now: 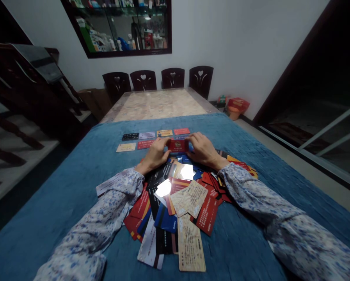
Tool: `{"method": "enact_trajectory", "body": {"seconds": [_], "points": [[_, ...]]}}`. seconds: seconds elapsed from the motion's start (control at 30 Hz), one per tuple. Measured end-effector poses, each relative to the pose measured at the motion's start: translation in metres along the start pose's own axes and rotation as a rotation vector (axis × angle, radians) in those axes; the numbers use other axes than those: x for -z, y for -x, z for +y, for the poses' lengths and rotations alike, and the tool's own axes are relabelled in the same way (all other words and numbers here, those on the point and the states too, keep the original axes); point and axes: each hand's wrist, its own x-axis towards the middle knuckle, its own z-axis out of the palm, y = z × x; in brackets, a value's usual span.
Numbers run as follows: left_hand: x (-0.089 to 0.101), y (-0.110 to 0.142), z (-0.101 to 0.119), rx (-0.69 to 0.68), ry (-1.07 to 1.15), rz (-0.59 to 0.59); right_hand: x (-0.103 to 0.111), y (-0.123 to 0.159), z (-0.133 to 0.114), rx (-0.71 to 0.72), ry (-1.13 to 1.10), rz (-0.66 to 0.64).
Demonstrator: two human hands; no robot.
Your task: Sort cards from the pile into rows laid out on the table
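Observation:
Between both hands a red card [178, 146] is held by its two short ends, its face toward me. My left hand [156, 153] pinches the left end, and my right hand [203, 150] grips the right end. Just behind lie cards in rows: a black card [130, 137], a silver card [147, 135], a yellow card [164, 133] and a red-pink card [182, 131] at the back, with a cream card [126, 147] and a red one [144, 144] nearer. Below my hands spreads a heap of overlapping cards [189, 197], two of them shining with glare.
A blue cloth [84, 175] covers the near part of the long table [157, 104]. Several dark chairs [172, 78] stand at its far end. Stair railings are at left, and an orange bin [235, 112] sits on the floor at right.

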Motion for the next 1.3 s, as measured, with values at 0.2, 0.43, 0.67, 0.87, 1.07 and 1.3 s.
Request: {"method": "enact_trajectory", "body": {"seconds": [0.2, 0.43, 0.67, 0.87, 1.07, 1.3], "points": [[0.006, 0.0, 0.003, -0.062, -0.093, -0.059, 0.0, 0.001, 0.002, 0.015, -0.016, 0.01], [0.012, -0.001, 0.007, -0.037, -0.174, -0.137, 0.0, 0.001, 0.007, 0.058, -0.079, -0.007], [0.015, -0.001, 0.003, -0.026, -0.156, -0.184, -0.001, 0.001, 0.012, 0.062, -0.143, -0.039], [0.014, -0.001, -0.001, -0.028, -0.12, -0.196, -0.001, 0.002, 0.013, 0.03, -0.127, -0.114], [0.017, -0.002, 0.0, -0.019, -0.125, -0.223, 0.001, 0.0, 0.014, 0.017, -0.127, -0.168], [0.019, -0.003, -0.002, 0.009, -0.176, -0.243, 0.002, -0.007, 0.019, 0.016, -0.15, -0.221]]}}
